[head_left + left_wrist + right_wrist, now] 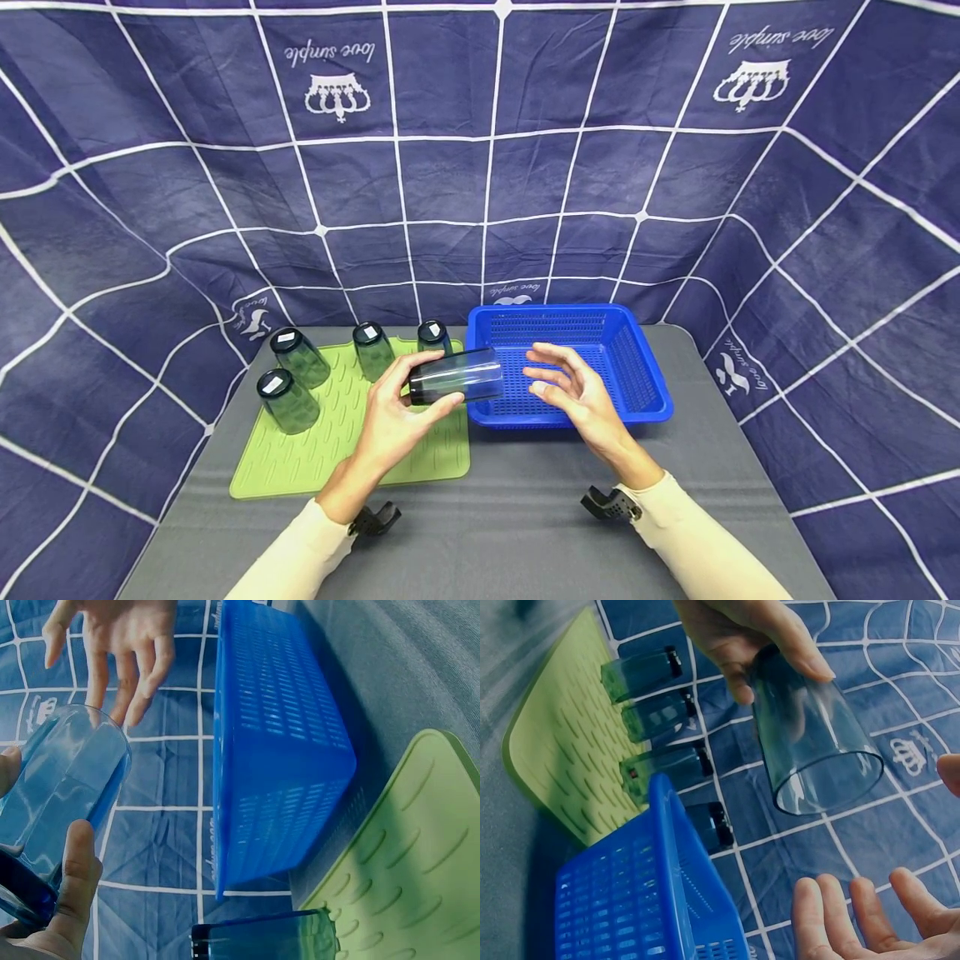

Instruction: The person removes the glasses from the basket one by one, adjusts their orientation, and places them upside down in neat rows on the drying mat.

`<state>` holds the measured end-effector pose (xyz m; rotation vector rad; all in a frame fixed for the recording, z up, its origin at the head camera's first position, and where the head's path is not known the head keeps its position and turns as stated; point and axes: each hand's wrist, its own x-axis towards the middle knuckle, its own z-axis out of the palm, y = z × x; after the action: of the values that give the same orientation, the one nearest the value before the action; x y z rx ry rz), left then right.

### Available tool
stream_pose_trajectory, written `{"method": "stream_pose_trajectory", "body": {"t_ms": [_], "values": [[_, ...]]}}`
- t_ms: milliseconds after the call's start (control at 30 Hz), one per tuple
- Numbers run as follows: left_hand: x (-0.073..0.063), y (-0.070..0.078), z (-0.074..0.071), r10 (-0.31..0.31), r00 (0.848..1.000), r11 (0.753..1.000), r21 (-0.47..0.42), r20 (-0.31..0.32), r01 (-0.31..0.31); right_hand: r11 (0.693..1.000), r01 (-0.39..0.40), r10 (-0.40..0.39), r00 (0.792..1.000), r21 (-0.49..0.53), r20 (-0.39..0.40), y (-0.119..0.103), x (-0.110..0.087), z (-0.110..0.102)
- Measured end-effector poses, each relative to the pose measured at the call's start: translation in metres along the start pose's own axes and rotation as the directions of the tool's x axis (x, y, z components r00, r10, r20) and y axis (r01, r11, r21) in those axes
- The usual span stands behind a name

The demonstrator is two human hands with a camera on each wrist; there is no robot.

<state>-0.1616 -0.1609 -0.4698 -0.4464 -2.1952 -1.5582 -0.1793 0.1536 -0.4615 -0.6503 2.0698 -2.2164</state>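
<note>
My left hand grips a dark tinted drinking glass near its base, fingers on one side and thumb on the other. The glass lies sideways in the air, its mouth toward my right hand. In the right wrist view the rim of the glass faces the spread fingers of that hand, with a gap between. My right hand holds nothing and hovers over the blue basket. Several matching glasses stand upside down on the green drying mat, with white labels on their bases.
The perforated blue basket stands at the right of the mat on a grey-covered table. A dark blue cloth with white grid lines hangs behind and at both sides. Black wrist mounts sit on both wrists.
</note>
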Motion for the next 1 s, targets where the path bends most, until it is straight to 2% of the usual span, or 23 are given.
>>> {"method": "stream_pose_trajectory", "body": {"t_ms": [233,533,1000], "values": [[-0.004,-0.004,-0.01,-0.013,1.0,0.999,0.035,-0.017,0.013,1.0,0.005,-0.005,1.0,-0.008,-0.013,0.0,-0.002,-0.001],[-0.007,-0.007,-0.02,-0.031,0.999,0.999,0.038,-0.034,0.032,0.999,0.0,-0.001,1.0,-0.041,-0.026,0.004,-0.004,-0.007],[-0.01,-0.012,-0.034,-0.033,0.997,0.997,0.075,-0.064,0.037,0.997,0.015,-0.019,0.999,-0.078,-0.048,0.007,-0.007,-0.014]]}}
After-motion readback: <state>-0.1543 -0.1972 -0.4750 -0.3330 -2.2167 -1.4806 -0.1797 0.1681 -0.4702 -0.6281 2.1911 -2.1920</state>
